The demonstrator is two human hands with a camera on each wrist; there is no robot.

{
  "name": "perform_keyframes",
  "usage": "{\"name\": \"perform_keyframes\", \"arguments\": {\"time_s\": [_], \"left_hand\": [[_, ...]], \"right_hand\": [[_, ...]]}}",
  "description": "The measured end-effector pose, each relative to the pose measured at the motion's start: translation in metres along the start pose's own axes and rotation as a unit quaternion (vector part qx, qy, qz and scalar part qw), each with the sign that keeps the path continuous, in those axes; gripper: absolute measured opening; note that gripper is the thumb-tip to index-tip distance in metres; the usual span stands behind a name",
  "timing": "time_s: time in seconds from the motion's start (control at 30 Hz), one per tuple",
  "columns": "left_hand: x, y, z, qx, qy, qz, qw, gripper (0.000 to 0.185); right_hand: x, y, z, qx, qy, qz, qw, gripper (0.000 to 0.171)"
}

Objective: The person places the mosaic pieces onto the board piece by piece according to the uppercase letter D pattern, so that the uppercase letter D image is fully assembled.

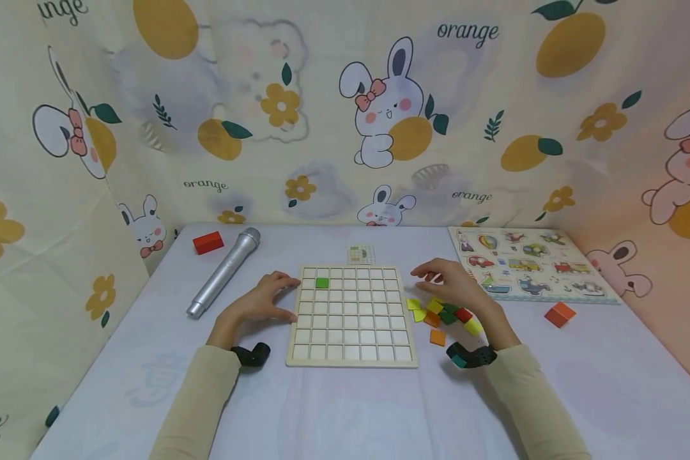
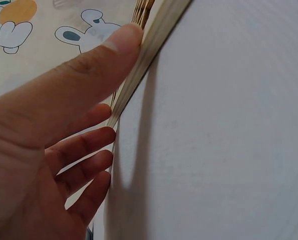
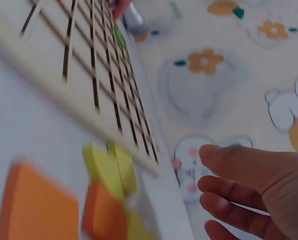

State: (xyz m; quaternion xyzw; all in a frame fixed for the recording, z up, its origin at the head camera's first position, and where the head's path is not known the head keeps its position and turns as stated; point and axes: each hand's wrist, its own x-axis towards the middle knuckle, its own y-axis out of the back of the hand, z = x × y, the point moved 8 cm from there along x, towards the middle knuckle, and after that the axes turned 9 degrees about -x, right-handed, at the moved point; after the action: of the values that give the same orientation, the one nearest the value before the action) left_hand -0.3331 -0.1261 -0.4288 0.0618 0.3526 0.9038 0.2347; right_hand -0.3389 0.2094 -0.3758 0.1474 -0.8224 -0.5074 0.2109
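White table [image 1: 356, 415], gridded board [image 1: 351, 321], tiles [image 1: 448, 317], microphone [image 1: 223, 275]

Silver microphone [image 1: 223, 275], red block [image 1: 208, 243], picture board [image 1: 543, 263]

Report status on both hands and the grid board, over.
Left hand touching left edge of grid board. Right hand near loose tiles, nothing visibly held. One green tile on board. No obstruction seen over board.

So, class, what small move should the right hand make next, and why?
Perhaps lower the right hand to the loose tiles and pinch one: it looks empty, the left hand touches the board, and only one green tile sits in its grid.
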Motion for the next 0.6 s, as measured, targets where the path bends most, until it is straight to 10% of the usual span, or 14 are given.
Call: {"name": "perform_keyframes", "arguments": {"time_s": [0.6], "left_hand": [[0.001,-0.001,-0.005,0.006,0.009,-0.001,0.9999,0.079]], "right_hand": [[-0.027,0.006,0.068,-0.036,-0.128,-0.044,0.99,0.034]]}}
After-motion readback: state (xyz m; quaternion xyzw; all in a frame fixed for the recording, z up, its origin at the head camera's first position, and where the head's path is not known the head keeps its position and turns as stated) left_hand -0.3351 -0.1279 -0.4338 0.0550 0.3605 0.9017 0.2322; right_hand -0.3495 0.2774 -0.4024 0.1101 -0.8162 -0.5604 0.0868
